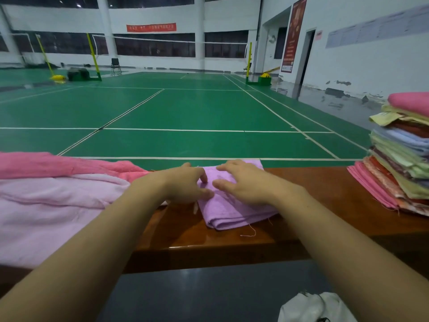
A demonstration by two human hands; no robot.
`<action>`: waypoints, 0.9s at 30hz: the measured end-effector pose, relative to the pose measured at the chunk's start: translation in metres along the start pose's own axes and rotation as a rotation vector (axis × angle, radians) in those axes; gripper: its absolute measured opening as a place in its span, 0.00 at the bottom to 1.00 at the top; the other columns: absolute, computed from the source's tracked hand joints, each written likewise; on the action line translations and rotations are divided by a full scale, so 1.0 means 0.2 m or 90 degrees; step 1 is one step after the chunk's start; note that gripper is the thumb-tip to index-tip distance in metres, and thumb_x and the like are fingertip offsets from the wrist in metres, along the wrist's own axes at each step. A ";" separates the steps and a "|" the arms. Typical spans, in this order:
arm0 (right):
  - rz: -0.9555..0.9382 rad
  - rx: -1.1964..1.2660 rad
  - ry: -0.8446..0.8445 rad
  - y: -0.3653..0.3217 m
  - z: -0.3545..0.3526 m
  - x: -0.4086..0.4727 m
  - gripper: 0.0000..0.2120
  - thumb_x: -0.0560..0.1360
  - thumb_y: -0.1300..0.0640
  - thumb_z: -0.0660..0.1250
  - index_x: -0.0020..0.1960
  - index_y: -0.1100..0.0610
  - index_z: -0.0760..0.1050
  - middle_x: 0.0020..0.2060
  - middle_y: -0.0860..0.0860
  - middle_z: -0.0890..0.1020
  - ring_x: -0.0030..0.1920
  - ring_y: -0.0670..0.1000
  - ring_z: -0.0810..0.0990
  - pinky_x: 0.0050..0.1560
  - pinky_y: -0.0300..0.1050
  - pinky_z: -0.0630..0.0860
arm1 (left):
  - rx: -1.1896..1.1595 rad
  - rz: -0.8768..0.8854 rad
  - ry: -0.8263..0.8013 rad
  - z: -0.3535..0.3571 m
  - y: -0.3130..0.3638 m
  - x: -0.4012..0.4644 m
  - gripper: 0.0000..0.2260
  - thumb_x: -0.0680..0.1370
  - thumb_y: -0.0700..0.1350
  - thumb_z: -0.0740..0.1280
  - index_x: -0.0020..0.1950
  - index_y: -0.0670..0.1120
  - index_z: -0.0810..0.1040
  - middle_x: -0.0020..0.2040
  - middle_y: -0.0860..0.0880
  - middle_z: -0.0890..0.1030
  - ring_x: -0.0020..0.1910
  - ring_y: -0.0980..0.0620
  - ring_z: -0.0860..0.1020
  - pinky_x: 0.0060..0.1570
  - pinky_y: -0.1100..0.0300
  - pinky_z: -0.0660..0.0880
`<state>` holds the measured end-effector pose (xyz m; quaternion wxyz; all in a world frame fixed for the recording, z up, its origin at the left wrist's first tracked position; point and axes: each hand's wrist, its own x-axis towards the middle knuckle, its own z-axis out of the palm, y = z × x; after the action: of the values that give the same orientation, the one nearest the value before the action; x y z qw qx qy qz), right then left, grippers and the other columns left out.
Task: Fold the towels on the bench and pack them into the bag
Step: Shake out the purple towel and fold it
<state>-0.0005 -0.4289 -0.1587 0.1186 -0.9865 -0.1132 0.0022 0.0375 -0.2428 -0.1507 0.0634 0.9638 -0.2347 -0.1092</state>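
Lilac towel [229,212]: folded, on my desk [325,205].
Left hand [185,184] — fingers relaxed, resting on it.
Right hand [246,184] — spread flat, pressing it, gripping nothing.

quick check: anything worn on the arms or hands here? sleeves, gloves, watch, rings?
Nothing worn that shows. The left hand and right hand are bare: no gloves, and no rings that I can make out. Both forearms are bare from the wrist to the frame edge, with no sleeve, watch, band or marking. Any sleeve would start out of view.

one folded towel [229,205], two loose towels [53,196], one stack [399,163]
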 end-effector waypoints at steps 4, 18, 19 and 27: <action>0.068 -0.066 -0.063 0.01 0.15 0.05 0.32 0.82 0.32 0.46 0.82 0.45 0.52 0.82 0.53 0.52 0.81 0.57 0.50 0.78 0.64 0.52 | 0.054 0.016 -0.051 0.03 0.03 0.01 0.31 0.81 0.63 0.60 0.81 0.53 0.58 0.79 0.45 0.59 0.76 0.42 0.62 0.75 0.48 0.59; 0.194 -0.053 -0.035 0.55 0.01 -0.12 0.32 0.82 0.35 0.53 0.81 0.49 0.58 0.80 0.54 0.59 0.79 0.57 0.58 0.78 0.60 0.56 | 0.008 0.136 -0.009 0.15 0.51 0.31 0.31 0.82 0.63 0.57 0.82 0.53 0.55 0.82 0.48 0.55 0.80 0.44 0.55 0.78 0.47 0.52; 0.203 -0.042 -0.036 0.61 -0.02 -0.16 0.31 0.82 0.36 0.54 0.80 0.50 0.59 0.80 0.54 0.61 0.78 0.57 0.61 0.78 0.57 0.57 | 0.001 0.155 0.005 0.17 0.57 0.34 0.30 0.82 0.63 0.57 0.82 0.53 0.56 0.82 0.48 0.56 0.80 0.44 0.56 0.78 0.45 0.54; 0.299 0.055 0.054 0.94 -0.13 -0.40 0.28 0.82 0.38 0.58 0.76 0.53 0.67 0.76 0.51 0.69 0.73 0.53 0.70 0.71 0.47 0.64 | -0.053 0.230 0.072 0.32 0.98 0.42 0.25 0.84 0.62 0.51 0.79 0.55 0.61 0.77 0.44 0.61 0.76 0.43 0.59 0.75 0.40 0.54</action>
<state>-0.0350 -0.6306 -0.1796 0.1619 -0.9789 0.1242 -0.0066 0.0092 -0.4590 -0.1941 0.1352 0.9073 -0.3949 -0.0512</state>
